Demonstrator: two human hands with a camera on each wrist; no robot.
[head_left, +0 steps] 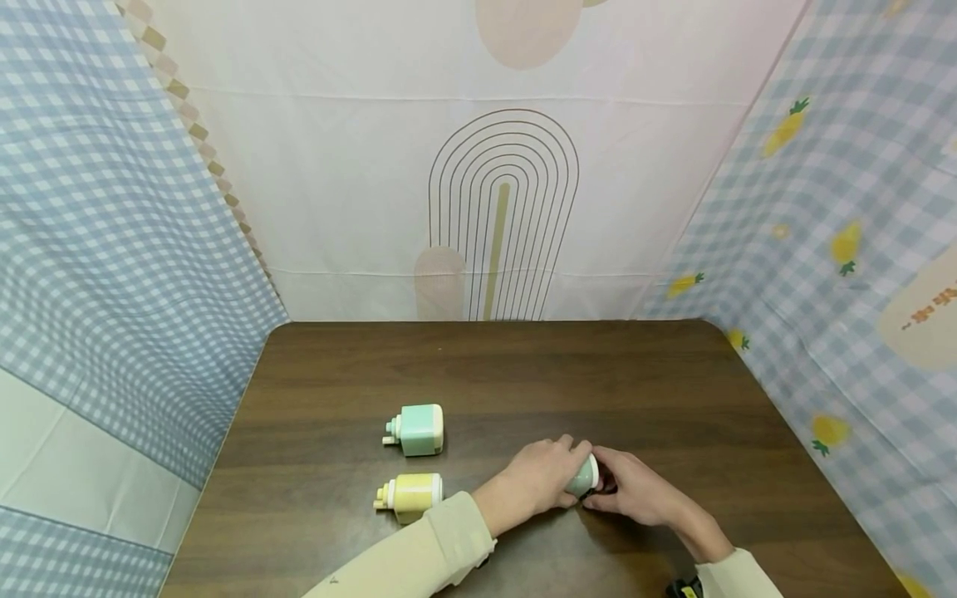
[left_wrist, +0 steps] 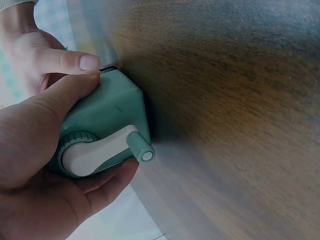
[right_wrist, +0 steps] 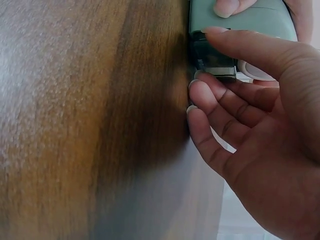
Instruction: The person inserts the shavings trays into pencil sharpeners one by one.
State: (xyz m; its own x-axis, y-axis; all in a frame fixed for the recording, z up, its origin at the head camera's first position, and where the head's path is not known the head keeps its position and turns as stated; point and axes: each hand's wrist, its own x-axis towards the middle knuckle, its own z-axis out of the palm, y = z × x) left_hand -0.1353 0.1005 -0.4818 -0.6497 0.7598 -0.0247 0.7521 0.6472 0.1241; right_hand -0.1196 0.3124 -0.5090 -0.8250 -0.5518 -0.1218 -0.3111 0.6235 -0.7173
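Observation:
A green crank-handled pencil sharpener (head_left: 581, 479) lies at the table's front right, between my two hands. My left hand (head_left: 540, 475) grips its body, thumb on one side and fingers around the other. The left wrist view shows its pale crank (left_wrist: 102, 152) with a green knob, facing my left palm. My right hand (head_left: 635, 490) is at the opposite end. In the right wrist view its thumb and fingers pinch a dark translucent drawer (right_wrist: 215, 57), which sticks out from the sharpener's body. The drawer's inside is hidden.
Two similar sharpeners lie to the left on the brown wooden table (head_left: 568, 374): a mint one (head_left: 421, 430) and, nearer me, a yellow one (head_left: 415, 493) close to my left sleeve. Printed cloth (head_left: 344, 191) hangs behind the table and along both sides.

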